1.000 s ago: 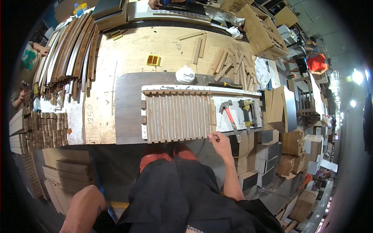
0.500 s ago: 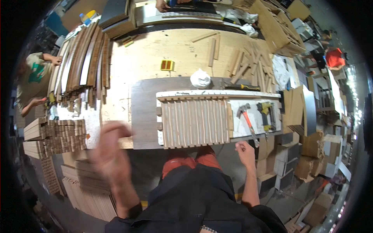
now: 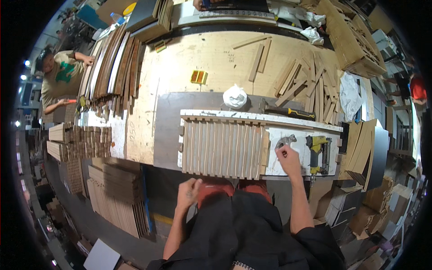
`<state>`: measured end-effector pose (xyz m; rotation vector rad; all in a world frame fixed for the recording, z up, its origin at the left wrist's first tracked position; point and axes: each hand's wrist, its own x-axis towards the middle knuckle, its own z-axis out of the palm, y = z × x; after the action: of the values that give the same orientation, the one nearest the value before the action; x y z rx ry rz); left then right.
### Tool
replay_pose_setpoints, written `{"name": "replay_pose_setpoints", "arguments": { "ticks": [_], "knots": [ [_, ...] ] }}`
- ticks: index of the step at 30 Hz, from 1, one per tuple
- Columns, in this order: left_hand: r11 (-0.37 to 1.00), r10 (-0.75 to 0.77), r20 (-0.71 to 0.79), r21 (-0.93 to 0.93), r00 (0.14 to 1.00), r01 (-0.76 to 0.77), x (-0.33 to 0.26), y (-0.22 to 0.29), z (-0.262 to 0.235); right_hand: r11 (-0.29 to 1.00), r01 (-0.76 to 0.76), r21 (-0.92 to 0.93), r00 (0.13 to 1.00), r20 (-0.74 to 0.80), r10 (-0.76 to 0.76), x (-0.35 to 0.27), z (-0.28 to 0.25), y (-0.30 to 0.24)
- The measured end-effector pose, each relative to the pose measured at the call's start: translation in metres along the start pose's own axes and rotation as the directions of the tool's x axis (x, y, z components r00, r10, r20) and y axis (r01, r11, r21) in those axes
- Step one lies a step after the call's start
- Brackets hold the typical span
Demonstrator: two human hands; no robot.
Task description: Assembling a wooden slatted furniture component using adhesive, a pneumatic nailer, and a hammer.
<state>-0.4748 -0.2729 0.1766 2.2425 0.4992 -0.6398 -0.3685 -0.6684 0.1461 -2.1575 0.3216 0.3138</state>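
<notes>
A long workbench (image 3: pixel 216 58) fills the room's middle. On its near edge lies a white board (image 3: pixel 297 130) with a row of wood slats (image 3: pixel 222 144) across its left part. Right of the slats, the right hand (image 3: pixel 287 158) grips a hammer (image 3: pixel 284 141); a yellow nailer (image 3: pixel 317 153) lies just beyond it. The left hand (image 3: pixel 189 191) hangs loosely curled and empty, below the slats.
</notes>
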Motion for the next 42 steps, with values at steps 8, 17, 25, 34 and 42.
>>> {"name": "replay_pose_setpoints", "arguments": {
  "ticks": [8, 17, 25, 34, 42],
  "knots": [
    [0.346, -0.592, -0.035, -0.913, 0.805, 0.214, 0.018, -0.073, 0.03, 0.991, 0.032, 0.13, 0.976, -0.22, -0.003, -0.005, -0.006, 0.027],
    [-0.373, -0.323, 0.239, -0.921, 0.916, 0.109, 0.047, -0.05, 0.017, 0.992, -0.036, 0.12, 0.993, -0.104, 0.049, -0.052, 0.01, 0.03],
    [-0.359, -0.393, 0.311, -0.918, 0.865, 0.168, 0.041, -0.102, 0.005, 0.991, -0.094, 0.095, 0.783, -0.608, 0.133, -0.049, -0.08, 0.102],
    [0.021, -0.594, 0.133, -0.983, 0.793, 0.18, 0.01, -0.146, 0.001, 0.524, -0.737, -0.427, 0.477, -0.878, -0.043, -0.047, -0.366, 0.192],
    [0.043, -0.555, 0.1, -0.988, 0.826, 0.149, 0.012, -0.125, 0.016, 0.493, -0.655, -0.572, 0.687, -0.723, 0.073, -0.059, -0.34, 0.237]
  ]
}}
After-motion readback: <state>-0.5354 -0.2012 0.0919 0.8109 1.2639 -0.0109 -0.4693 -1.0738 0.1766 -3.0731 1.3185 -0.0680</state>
